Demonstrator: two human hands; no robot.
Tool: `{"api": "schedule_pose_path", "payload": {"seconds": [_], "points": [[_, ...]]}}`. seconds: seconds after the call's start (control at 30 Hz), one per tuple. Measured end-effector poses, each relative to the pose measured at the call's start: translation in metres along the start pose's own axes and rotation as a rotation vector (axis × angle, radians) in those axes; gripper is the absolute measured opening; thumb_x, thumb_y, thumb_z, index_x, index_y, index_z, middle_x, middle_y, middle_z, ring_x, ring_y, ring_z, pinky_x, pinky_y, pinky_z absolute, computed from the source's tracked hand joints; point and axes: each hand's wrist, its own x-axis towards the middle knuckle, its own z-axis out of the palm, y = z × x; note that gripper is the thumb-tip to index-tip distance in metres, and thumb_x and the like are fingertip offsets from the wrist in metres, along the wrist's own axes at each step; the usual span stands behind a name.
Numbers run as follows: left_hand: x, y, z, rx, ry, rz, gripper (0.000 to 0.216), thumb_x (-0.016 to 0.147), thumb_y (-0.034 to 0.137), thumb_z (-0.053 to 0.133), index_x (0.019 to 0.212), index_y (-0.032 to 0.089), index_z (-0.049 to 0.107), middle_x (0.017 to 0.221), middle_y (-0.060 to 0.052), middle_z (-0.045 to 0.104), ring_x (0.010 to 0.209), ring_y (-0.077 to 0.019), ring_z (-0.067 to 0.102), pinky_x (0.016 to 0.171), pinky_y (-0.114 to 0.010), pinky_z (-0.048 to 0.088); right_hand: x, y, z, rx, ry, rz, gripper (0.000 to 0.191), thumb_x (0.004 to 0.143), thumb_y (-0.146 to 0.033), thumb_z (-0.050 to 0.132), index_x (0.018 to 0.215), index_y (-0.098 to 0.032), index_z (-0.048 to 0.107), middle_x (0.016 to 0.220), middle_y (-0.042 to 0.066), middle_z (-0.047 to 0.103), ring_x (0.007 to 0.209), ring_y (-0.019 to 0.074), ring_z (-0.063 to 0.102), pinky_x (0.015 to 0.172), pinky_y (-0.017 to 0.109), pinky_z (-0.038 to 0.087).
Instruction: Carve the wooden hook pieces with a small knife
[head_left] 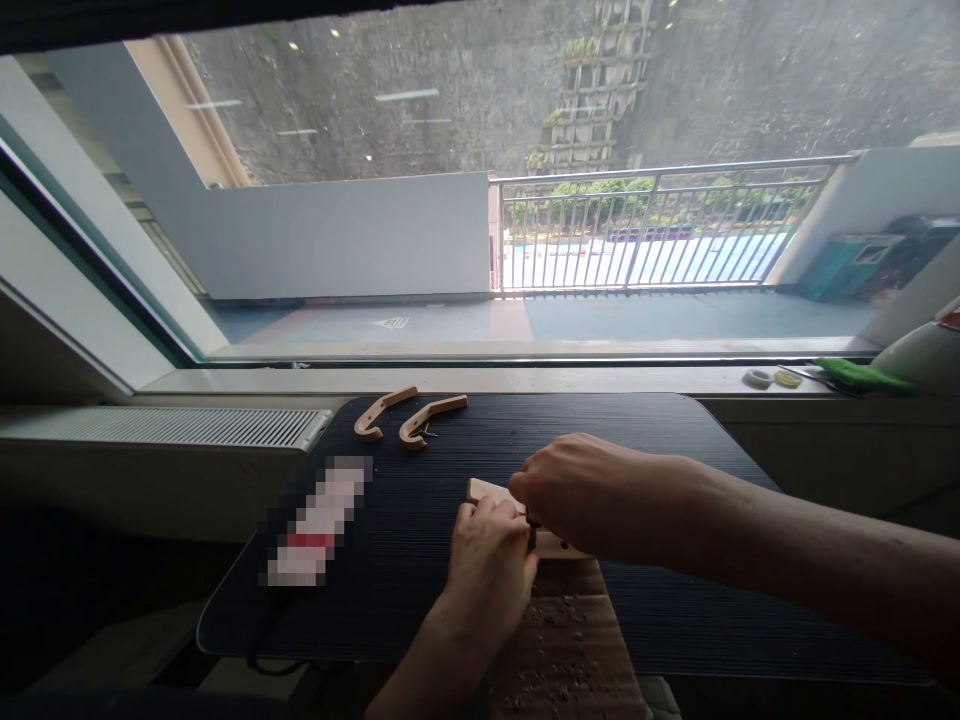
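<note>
A pale wooden piece (487,489) lies on the dark table, partly covered by my hands. My left hand (491,545) has its fingers curled over this wood and presses on it. Just to the right, my right hand (570,485) is closed in a fist above the wood, its knuckles upward. Something small and dark shows between the two hands, but most of it is hidden. Another stretch of light wood with a dark hole (564,546) shows below my right hand. Under the wood lies a brown cardboard sheet (574,640) strewn with small shavings.
Two curved wooden hooks (382,410) lie at the table's (420,600) back left, with small screws (429,432) beside one. A blurred-out pinkish strip (322,525) lies at left. Tape rolls (772,379) and a green cloth (859,376) rest on the windowsill.
</note>
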Motion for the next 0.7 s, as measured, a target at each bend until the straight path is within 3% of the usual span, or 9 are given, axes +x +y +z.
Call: {"api": "schedule_pose_path", "payload": {"seconds": [0.2,0.5,0.7], "points": [[-0.001,-0.002,0.001,-0.059,0.021,-0.019,0.01,0.075,0.02,0.055,0.08,0.021,0.063,0.097,-0.004,0.065,0.097,-0.0213,0.053,0.082,-0.032,0.035,0.006,-0.005,0.0,0.006,0.075,-0.063,0.01,0.071,-0.003,0.056,0.074,-0.012,0.06,0.069,0.002,0.062,0.058,0.012,0.055,0.047,0.026,0.029],[-0.001,-0.001,-0.001,-0.024,0.026,-0.013,0.007,0.074,0.02,0.055,0.077,0.02,0.062,0.091,-0.003,0.066,0.092,-0.0208,0.054,0.076,-0.031,0.035,0.0,-0.005,-0.001,0.032,0.082,-0.047,0.009,0.071,-0.004,0.059,0.077,-0.011,0.059,0.068,0.001,0.06,0.058,0.0118,0.055,0.047,0.025,0.028],[-0.001,0.0,0.001,-0.036,0.046,0.0,0.011,0.074,0.025,0.059,0.085,0.022,0.062,0.095,-0.003,0.064,0.096,-0.0217,0.053,0.078,-0.032,0.034,-0.004,0.0,0.001,0.092,0.071,-0.046,0.006,0.072,-0.006,0.056,0.074,-0.011,0.059,0.066,0.002,0.059,0.057,0.012,0.053,0.047,0.024,0.027]]}}
